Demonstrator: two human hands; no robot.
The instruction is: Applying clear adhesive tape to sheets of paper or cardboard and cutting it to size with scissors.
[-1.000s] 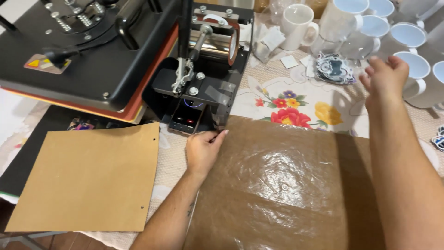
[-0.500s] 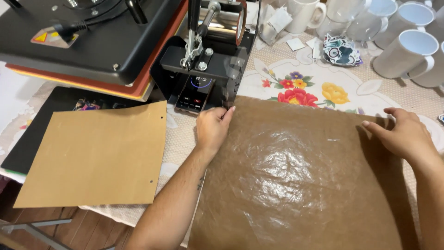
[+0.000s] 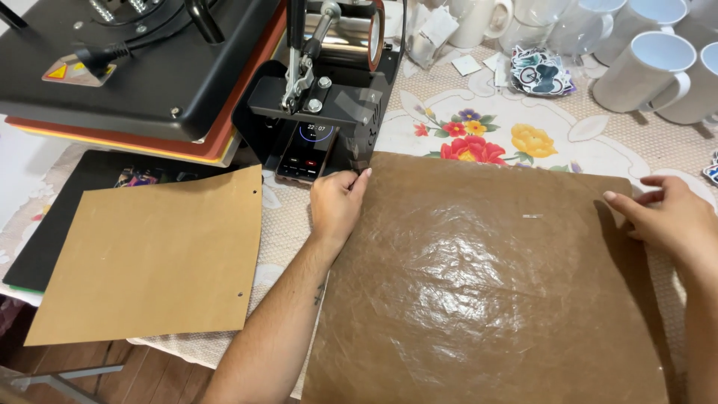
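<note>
Bare forearms, no sleeves; left forearm (image 3: 318, 292) bears perhaps a small dark tattoo.
</note>
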